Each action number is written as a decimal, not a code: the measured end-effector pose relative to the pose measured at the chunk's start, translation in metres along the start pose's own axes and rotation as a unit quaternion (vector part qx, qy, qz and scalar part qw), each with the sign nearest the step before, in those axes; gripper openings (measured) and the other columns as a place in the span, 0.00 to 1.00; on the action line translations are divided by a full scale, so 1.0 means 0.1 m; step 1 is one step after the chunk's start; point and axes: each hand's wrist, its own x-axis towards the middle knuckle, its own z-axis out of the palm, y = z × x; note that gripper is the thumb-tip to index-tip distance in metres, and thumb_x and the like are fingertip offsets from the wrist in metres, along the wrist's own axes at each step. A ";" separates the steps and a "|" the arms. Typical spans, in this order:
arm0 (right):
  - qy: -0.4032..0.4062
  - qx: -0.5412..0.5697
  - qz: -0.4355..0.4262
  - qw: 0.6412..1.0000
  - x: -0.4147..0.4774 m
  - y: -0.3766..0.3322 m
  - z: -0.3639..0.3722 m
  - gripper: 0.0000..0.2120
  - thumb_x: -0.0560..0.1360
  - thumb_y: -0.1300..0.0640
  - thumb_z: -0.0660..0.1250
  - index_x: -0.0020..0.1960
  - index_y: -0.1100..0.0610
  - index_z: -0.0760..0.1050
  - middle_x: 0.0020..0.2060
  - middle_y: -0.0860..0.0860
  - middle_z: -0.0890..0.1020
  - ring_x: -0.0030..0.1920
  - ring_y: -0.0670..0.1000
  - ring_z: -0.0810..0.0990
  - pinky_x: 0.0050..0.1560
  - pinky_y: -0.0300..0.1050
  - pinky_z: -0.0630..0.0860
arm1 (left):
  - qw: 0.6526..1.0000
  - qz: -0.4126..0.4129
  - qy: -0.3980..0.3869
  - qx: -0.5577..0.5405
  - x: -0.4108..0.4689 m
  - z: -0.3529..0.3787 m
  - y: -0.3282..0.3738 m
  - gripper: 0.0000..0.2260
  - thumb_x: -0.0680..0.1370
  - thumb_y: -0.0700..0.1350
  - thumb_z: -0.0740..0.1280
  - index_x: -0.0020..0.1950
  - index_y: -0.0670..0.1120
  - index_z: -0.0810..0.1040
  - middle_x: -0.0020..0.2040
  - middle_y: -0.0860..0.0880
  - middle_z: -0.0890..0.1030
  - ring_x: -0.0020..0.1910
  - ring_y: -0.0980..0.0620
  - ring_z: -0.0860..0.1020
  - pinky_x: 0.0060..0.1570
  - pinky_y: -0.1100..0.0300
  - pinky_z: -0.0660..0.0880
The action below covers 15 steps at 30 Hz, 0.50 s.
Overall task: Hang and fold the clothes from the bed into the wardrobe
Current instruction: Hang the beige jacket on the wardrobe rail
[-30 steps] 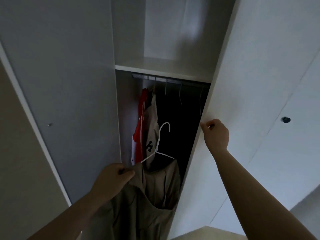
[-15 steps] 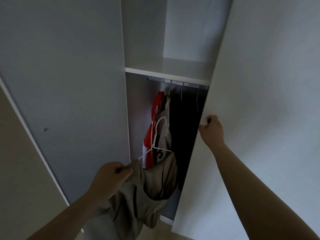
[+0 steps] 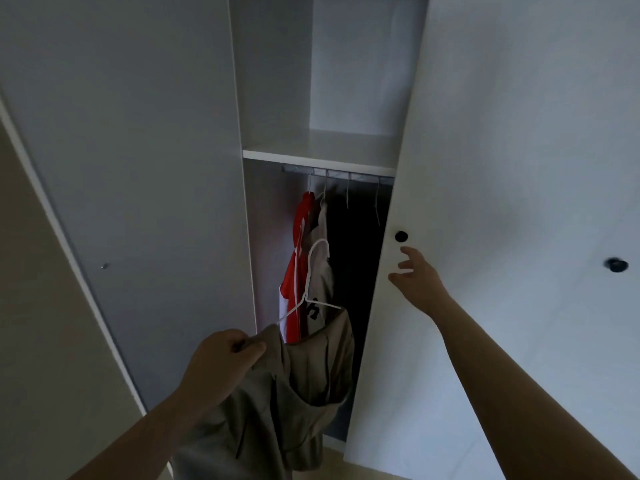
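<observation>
The beige garment [image 3: 311, 382] on its white hanger [image 3: 309, 271] sits before the wardrobe [image 3: 311, 155] gap, its top edge gripped by the left hand [image 3: 221, 368], its hem cut off below. The right hand [image 3: 415, 282], fingers spread and empty, hovers just under the knob [image 3: 401, 236]. Beside the red shirt [image 3: 294, 271] the interior is too dark to read, and the gap is narrow.

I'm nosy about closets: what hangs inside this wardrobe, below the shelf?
A rail carries a red-and-white garment, a pale printed garment beside it, and more hanger hooks. Beyond those it is too dark to tell, and the right door covers that side.
</observation>
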 end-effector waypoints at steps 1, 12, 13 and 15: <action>0.004 0.008 0.010 1.000 -0.11 0.00 -0.02 0.30 0.77 0.58 0.68 0.75 0.54 0.60 0.64 0.57 0.73 0.60 0.57 0.75 0.57 0.50 0.75 | 1.000 0.004 -0.004 -0.001 -0.06 -0.02 -0.01 0.20 0.76 0.49 0.68 0.27 0.46 0.66 0.25 0.50 0.66 0.28 0.53 0.70 0.31 0.60 0.62; 0.050 -0.005 0.086 0.995 -1.30 0.19 -0.27 0.24 0.77 0.59 0.67 0.71 0.56 0.66 0.61 0.56 0.76 0.56 0.55 0.77 0.55 0.51 0.77 | 0.990 0.090 -0.103 -0.044 -0.63 0.13 0.09 0.17 0.77 0.49 0.67 0.29 0.48 0.72 0.27 0.51 0.70 0.30 0.56 0.71 0.33 0.70 0.64; 0.057 -0.012 0.091 0.994 -1.37 0.23 -0.34 0.24 0.77 0.59 0.67 0.71 0.56 0.66 0.61 0.55 0.76 0.56 0.55 0.77 0.54 0.51 0.77 | 0.988 0.091 -0.117 -0.054 -0.66 0.18 0.12 0.15 0.77 0.49 0.67 0.31 0.48 0.73 0.28 0.52 0.71 0.31 0.56 0.72 0.34 0.70 0.65; 0.079 -0.024 0.098 0.992 -1.48 0.30 -0.52 0.24 0.77 0.59 0.67 0.71 0.56 0.66 0.60 0.55 0.76 0.54 0.55 0.78 0.51 0.48 0.77 | 0.984 0.099 -0.135 -0.064 -0.68 0.27 0.20 0.14 0.77 0.49 0.67 0.31 0.50 0.73 0.28 0.54 0.72 0.31 0.57 0.73 0.35 0.70 0.65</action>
